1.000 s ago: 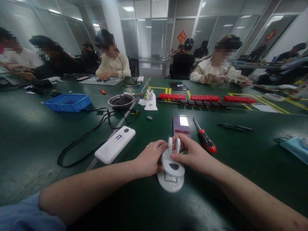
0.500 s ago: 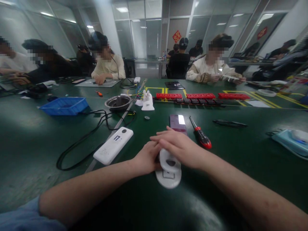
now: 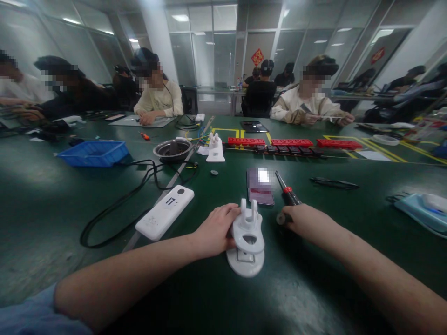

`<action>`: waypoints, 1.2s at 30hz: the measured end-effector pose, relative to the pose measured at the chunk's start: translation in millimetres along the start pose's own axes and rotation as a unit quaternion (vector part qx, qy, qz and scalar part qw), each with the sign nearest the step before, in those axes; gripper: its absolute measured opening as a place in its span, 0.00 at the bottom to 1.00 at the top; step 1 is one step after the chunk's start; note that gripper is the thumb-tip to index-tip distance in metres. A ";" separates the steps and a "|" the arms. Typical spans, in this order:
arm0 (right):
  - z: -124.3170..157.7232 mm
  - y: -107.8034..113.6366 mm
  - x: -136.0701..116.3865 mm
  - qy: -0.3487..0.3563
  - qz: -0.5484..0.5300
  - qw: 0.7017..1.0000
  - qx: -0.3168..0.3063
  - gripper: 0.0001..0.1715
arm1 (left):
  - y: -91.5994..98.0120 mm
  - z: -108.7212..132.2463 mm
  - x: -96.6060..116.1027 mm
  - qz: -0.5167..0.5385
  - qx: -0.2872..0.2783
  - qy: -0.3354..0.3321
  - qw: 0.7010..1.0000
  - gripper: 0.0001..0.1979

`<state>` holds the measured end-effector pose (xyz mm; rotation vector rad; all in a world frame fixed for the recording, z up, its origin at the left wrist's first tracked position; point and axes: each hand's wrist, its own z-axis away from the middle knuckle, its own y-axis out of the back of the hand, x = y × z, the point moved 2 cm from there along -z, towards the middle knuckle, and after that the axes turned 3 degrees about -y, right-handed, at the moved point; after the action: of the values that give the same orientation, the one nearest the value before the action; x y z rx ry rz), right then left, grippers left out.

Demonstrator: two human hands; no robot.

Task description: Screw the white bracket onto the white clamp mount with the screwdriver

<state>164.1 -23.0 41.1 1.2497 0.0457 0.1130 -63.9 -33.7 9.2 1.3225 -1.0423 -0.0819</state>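
Note:
A white plastic clip stand (image 3: 248,237) with two upright prongs and an oval base stands on the green table. My left hand (image 3: 220,228) is closed around its left side. To its right, my right hand (image 3: 307,219) pinches a small round grey piece (image 3: 280,218), apart from the stand; the piece's far side is hidden by the fingers. A screwdriver (image 3: 291,194) with a red and black handle lies just beyond that hand, which covers its handle end. A phone (image 3: 260,187) lies behind the stand. Another small grey round piece (image 3: 214,172) rests farther back.
On the left lie a white power bank (image 3: 165,211) and black cables (image 3: 104,239). Farther back are a blue bin (image 3: 92,155), a metal bowl (image 3: 172,151), a similar white stand (image 3: 215,149) and red strips (image 3: 291,142). Tweezers (image 3: 334,183) lie right. People sit across the table.
My right hand has moved off the top of the white clip stand to the right, beside the screwdriver, uncovering the prongs and the phone. The left hand stays on the stand.

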 end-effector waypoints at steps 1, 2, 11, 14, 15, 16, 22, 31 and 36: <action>0.0 0.5 -1.3 0.004 -0.003 1.000 0.000 0.15 | 1.1 0.2 1.5 0.000 0.001 -0.003 1.000 0.35; 0.2 1.7 -2.5 0.011 -0.008 1.000 -0.001 0.18 | 2.3 0.4 3.0 0.001 0.001 -0.004 1.000 0.34; -11.8 -0.8 -6.3 0.052 -0.080 0.995 -0.012 0.12 | 6.9 0.9 9.2 -0.004 -0.010 0.000 1.000 0.33; -12.4 1.2 -7.9 0.059 -0.105 0.993 0.000 0.06 | 6.0 1.3 8.4 0.004 -0.010 -0.007 1.000 0.33; -10.7 3.5 -9.0 0.058 -0.109 0.992 0.008 0.05 | 5.7 1.5 8.1 0.005 -0.009 -0.007 1.000 0.33; -8.4 6.2 -10.5 0.060 -0.118 0.991 0.015 0.06 | 5.5 1.6 7.8 0.006 -0.007 -0.008 1.000 0.33; 3.2 17.1 -18.1 0.045 -0.339 0.939 -0.018 0.12 | 5.9 1.7 7.6 0.009 0.001 -0.016 1.000 0.32; 14.4 22.0 -27.2 0.010 -0.574 0.814 0.087 0.12 | 3.9 -1.5 3.6 0.021 0.066 -0.040 0.997 0.26; 16.0 21.8 -32.2 0.018 -0.599 0.800 -0.008 0.19 | 16.2 -0.4 6.5 0.090 0.064 0.021 0.994 0.19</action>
<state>132.4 -35.0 65.9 1.0027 0.8546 -0.9682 -67.9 -32.2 26.1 1.3330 -1.1418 0.1490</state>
